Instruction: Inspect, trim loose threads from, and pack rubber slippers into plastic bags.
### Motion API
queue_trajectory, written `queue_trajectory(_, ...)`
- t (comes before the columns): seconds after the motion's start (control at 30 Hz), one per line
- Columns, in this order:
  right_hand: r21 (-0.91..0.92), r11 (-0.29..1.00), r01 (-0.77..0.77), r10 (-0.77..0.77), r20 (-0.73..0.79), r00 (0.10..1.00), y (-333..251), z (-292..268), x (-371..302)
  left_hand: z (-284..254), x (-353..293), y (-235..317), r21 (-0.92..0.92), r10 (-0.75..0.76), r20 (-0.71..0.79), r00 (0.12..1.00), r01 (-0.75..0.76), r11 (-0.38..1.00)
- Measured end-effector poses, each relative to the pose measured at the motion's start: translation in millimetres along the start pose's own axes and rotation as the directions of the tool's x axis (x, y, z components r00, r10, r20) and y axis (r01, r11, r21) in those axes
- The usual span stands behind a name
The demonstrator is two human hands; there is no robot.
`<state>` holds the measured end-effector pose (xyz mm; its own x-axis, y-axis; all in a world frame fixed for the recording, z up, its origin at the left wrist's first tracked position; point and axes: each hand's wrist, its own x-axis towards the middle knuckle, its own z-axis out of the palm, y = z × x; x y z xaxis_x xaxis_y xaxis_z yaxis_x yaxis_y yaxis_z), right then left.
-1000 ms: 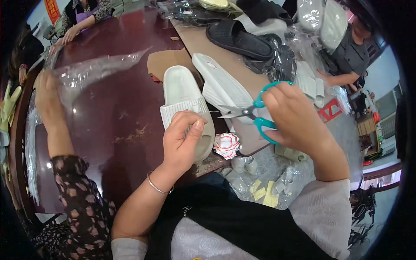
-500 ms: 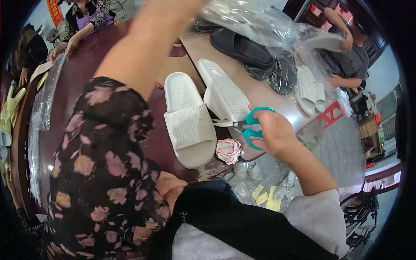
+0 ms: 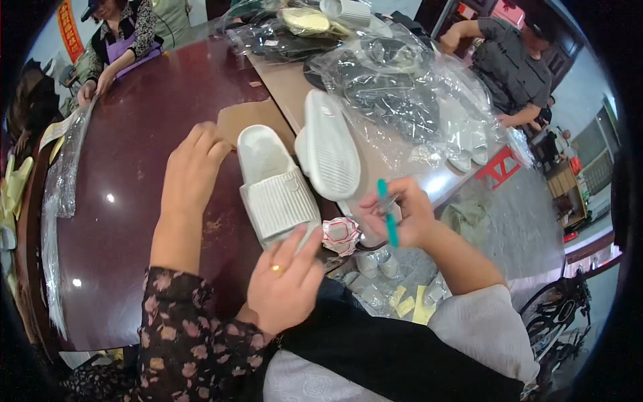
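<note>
My right hand [image 3: 415, 218] is closed round a pair of teal-handled scissors [image 3: 392, 231], seen nearly edge-on. My left hand [image 3: 284, 285], with a gold ring, is slightly blurred. Its fingers stretch apart over the near end of a white slipper [image 3: 278, 208]; whether they touch it I cannot tell. That slipper stands sole down, its ribbed strap upward. Beside it to the right another white slipper [image 3: 331, 144] lies tipped, grooved sole upward. Between the near slipper and the scissors is a white, red-lined wad [image 3: 341, 236]. A floral sleeve covers my left wrist.
At left a co-worker's hand [image 3: 194, 161] hangs over the dark red table [image 3: 127, 161]. Brown cardboard [image 3: 244, 117] lies under the slippers. Clear plastic bags [image 3: 395, 80] with dark footwear pile up behind. Another person [image 3: 516, 74] works at far right. Plastic scraps litter the floor.
The floral-sleeved arm has drawn back from the far side. My left hand has come forward over the slipper. The scissors have turned edge-on, and the other slipper has turned its sole upward.
</note>
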<state>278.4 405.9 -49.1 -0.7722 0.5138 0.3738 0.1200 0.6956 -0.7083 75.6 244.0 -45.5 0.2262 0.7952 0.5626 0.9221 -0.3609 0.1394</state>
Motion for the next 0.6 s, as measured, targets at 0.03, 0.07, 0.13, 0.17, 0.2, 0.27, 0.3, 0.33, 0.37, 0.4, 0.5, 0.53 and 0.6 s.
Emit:
queue_trajectory(0.03,0.279,0.96,-0.039,0.079,-0.133,0.988,-13,2,-1,4,10,4,-0.023,0.039,0.003,0.999,-0.039,0.999)
queue_trajectory(0.07,0.536,0.844,-0.035,0.19,-0.238,0.952,-25,-1,-1,10,23,5,-0.05,0.079,0.004,0.997,-0.079,0.996)
queue_trajectory(0.13,0.516,0.857,-0.013,0.199,-0.307,0.931,-54,-18,4,23,47,6,-0.049,0.128,0.01,0.992,-0.128,0.991)
queue_trajectory(0.17,0.496,0.869,0.006,0.206,-0.373,0.904,-60,-26,4,30,57,3,-0.048,0.176,0.018,0.984,-0.175,0.983)
queue_trajectory(0.2,0.49,0.872,0.01,0.201,-0.376,0.905,-52,-35,5,34,65,-3,-0.046,0.179,0.012,0.984,-0.178,0.983)
queue_trajectory(0.27,-0.263,0.962,-0.075,-0.143,-0.717,0.682,-18,-66,3,51,86,-11,0.009,0.17,0.053,0.984,-0.171,0.985)
queue_trajectory(0.3,-0.272,0.96,-0.066,-0.156,-0.716,0.681,-4,-80,2,57,91,-15,0.052,0.157,0.078,0.985,-0.161,0.986)
queue_trajectory(0.33,-0.359,0.866,-0.348,-0.058,-0.762,0.645,12,-94,1,63,92,-18,0.065,0.155,0.07,0.985,-0.16,0.985)
queue_trajectory(0.37,-0.407,0.693,-0.596,0.017,-0.816,0.577,29,-107,-1,67,93,-23,0.06,0.064,0.177,0.982,-0.076,0.995)
queue_trajectory(0.4,-0.408,0.706,-0.579,0.003,-0.816,0.579,51,-117,-8,68,92,-28,0.069,-0.031,0.281,0.959,0.012,0.998)
queue_trajectory(0.5,-0.464,0.574,-0.675,0.019,-0.817,0.577,114,-135,-31,66,88,-37,0.159,-0.142,0.31,0.94,0.096,0.983)
queue_trajectory(0.53,-0.52,0.507,-0.688,0.009,-0.795,0.607,127,-129,-38,66,80,-38,0.211,-0.157,0.275,0.949,0.1,0.972)
queue_trajectory(0.6,-0.568,0.436,-0.699,0.011,-0.773,0.635,144,-124,-41,70,74,-43,0.261,-0.171,0.248,0.954,0.104,0.96)
